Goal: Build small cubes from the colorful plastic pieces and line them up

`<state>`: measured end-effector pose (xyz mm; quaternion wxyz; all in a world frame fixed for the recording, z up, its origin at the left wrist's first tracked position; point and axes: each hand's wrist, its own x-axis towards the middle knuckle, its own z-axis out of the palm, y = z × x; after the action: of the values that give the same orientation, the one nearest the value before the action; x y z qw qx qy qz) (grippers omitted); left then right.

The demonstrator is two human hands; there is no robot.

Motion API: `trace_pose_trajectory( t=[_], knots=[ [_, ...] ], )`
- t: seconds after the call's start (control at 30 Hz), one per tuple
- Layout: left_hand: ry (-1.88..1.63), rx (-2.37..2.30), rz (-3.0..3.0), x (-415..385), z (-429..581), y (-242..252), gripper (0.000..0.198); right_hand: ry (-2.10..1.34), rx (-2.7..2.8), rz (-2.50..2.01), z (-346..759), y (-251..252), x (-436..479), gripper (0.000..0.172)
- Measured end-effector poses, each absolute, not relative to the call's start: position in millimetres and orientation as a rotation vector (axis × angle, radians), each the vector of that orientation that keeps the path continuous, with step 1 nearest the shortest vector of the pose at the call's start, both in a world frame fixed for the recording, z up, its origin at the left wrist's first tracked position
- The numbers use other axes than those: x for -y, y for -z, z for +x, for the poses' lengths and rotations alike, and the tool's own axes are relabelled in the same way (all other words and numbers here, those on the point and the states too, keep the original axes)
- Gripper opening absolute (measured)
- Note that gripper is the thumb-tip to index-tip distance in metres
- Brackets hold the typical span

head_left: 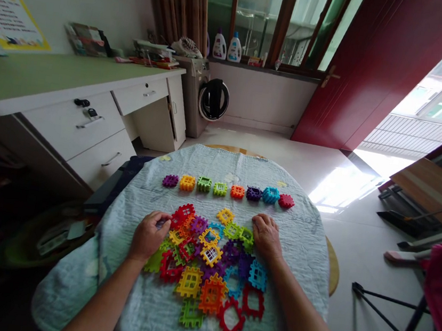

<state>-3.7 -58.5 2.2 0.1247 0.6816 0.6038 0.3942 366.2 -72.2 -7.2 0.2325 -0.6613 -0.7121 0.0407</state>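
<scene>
A loose pile of flat plastic interlocking building blocks in several colours lies on the cloth before me. My left hand [150,236] is at the pile's left edge, fingers curled and thumb close to the index finger. Whatever it pinches is hidden. Beside its fingertips is a red block [182,215]. My right hand [266,236] rests on the cloth at the pile's right, fingers loosely apart, by a light green block [247,237]. Nearer me lie an orange block [213,294] and a dark red frame-like block [241,318].
Beyond the pile, a row of small block stacks runs across the round table, including an orange stack [187,183] and a blue stack [271,195]. A light blue cloth [291,281] covers the table. Left stands a desk [75,70]; a black tripod-like leg [381,319] is at right.
</scene>
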Motion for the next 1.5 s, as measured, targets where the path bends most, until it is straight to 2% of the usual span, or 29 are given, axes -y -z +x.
trace_pose_trajectory(
  t=[0.63,1.07,1.5],
  knots=[
    [-1.186,-1.791,2.025,56.2,-7.5,2.7,0.022,-0.095,1.932,-1.876,363.4,1.0,72.9,0.019],
    [-1.055,-1.733,2.049,53.2,-10.4,8.3,0.024,-0.088,1.917,-1.898,361.4,-3.1,75.5,0.016],
    [-0.983,-1.614,2.114,52.1,-11.8,5.9,0.027,-0.096,1.887,-1.917,361.7,-0.5,76.5,0.024]
  ],
)
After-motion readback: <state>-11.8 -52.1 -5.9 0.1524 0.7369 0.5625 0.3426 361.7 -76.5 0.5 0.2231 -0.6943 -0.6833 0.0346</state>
